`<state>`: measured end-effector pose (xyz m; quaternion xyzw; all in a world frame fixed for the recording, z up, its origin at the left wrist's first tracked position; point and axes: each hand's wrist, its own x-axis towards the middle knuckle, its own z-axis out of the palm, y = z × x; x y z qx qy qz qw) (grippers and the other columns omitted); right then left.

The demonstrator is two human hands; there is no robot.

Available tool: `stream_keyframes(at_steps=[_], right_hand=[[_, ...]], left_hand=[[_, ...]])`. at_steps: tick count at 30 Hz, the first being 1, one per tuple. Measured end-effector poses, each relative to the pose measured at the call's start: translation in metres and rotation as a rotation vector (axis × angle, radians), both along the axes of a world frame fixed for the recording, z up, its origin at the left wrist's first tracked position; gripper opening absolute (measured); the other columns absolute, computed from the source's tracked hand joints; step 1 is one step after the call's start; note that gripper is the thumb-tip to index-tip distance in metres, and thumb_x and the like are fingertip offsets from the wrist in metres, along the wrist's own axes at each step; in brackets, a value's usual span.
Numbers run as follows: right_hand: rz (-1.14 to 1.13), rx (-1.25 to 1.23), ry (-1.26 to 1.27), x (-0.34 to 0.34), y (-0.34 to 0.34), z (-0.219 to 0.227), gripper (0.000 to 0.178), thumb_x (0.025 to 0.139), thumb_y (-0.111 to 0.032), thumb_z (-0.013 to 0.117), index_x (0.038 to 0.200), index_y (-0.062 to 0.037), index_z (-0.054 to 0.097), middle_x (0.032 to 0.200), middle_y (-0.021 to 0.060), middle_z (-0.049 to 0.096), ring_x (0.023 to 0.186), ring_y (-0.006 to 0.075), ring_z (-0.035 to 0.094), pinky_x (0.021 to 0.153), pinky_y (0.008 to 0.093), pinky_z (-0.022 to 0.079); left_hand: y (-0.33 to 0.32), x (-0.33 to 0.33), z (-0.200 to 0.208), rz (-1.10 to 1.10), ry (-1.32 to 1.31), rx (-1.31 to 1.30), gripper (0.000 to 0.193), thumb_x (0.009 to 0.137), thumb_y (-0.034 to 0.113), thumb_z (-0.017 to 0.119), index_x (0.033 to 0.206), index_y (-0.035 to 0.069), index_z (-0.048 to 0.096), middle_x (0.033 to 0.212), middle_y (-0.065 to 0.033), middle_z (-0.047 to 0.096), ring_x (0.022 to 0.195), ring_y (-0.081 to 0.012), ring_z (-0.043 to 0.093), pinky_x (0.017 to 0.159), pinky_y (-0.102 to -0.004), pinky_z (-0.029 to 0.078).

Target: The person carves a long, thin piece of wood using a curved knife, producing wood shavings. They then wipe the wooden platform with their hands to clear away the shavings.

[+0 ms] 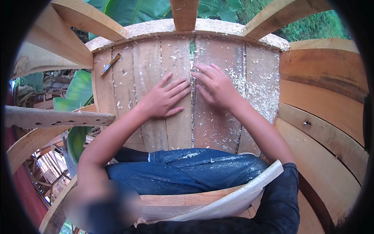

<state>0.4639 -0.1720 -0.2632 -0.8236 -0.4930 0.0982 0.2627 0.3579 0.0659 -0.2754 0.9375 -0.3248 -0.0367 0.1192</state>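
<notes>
My left hand (166, 96) lies on the wooden planks (150, 62) with its fingers spread and pointing right. Just across the narrow gap between two boards, my right hand (216, 86) rests on the wood, fingers apart and slightly bent, pointing left. No tool shows in either hand. Pale wood shavings (259, 78) are scattered over the boards, thickest to the right of my right hand. Near the far left of the planks is a slim stick-like thing (110, 65), yellowish with a pale and blue part; its kind is unclear.
A thick curved beam (156, 28) crosses the far end of the planks. Upright wooden ribs (184, 15) rise around it, and curved side boards (323, 93) stand at the right. A pale curved plank (226, 197) passes near my lap. Leaves lie beyond the ribs.
</notes>
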Motion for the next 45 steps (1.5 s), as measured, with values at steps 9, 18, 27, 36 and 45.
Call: stream_keyframes(at_steps=[9, 18, 27, 36, 45], right_hand=[[0.064, -0.235, -0.283, -0.003, 0.007, -0.015, 0.077, 0.091, -0.063, 0.048, 0.149, -0.0138, 0.038, 0.154, 0.0151, 0.035, 0.145, 0.0307, 0.03, 0.118, 0.0542, 0.021], [-0.33, -0.218, -0.293, 0.05, 0.022, -0.016, 0.079, 0.093, -0.064, 0.046, 0.146, -0.0055, 0.04, 0.147, 0.0225, 0.042, 0.141, 0.0332, 0.035, 0.115, 0.0561, 0.023], [-0.097, -0.141, -0.145, 0.019, 0.011, -0.02, 0.058, 0.097, -0.034, 0.054, 0.149, -0.0122, 0.037, 0.152, 0.0201, 0.036, 0.141, 0.035, 0.035, 0.115, 0.0542, 0.025], [-0.803, -0.454, -0.12, 0.016, -0.106, 0.01, 0.081, 0.093, -0.054, 0.054, 0.151, -0.0032, 0.028, 0.157, 0.027, 0.021, 0.147, 0.0413, 0.019, 0.114, 0.0639, 0.013], [-0.607, -0.444, -0.207, -0.043, -0.118, -0.03, 0.085, 0.093, -0.06, 0.049, 0.153, -0.0048, 0.025, 0.158, 0.0269, 0.017, 0.148, 0.0426, 0.012, 0.114, 0.0662, 0.006]], left_hand=[[0.005, 0.073, 0.016, 0.273, -0.191, -0.108, 0.055, 0.091, 0.038, 0.059, 0.138, 0.011, 0.049, 0.151, -0.0138, 0.04, 0.142, -0.0287, 0.035, 0.117, -0.0539, 0.021], [-0.006, 0.001, 0.001, 0.525, -0.011, 0.152, 0.089, 0.091, 0.067, 0.045, 0.152, 0.005, 0.029, 0.156, -0.026, 0.025, 0.149, -0.0365, 0.016, 0.116, -0.064, 0.004], [-0.023, 0.067, 0.002, 0.501, -0.163, 0.165, 0.091, 0.086, 0.077, 0.042, 0.153, 0.015, 0.033, 0.156, -0.0172, 0.032, 0.147, -0.0338, 0.025, 0.116, -0.064, 0.01], [-0.014, 0.079, -0.004, 0.341, -0.118, 0.156, 0.081, 0.092, 0.067, 0.044, 0.152, 0.013, 0.033, 0.156, -0.018, 0.03, 0.147, -0.0323, 0.024, 0.118, -0.0594, 0.012], [-0.001, -0.007, 0.002, 0.126, 0.048, 0.082, 0.082, 0.09, 0.067, 0.045, 0.152, 0.015, 0.032, 0.157, -0.018, 0.029, 0.148, -0.0311, 0.022, 0.12, -0.0578, 0.005]])
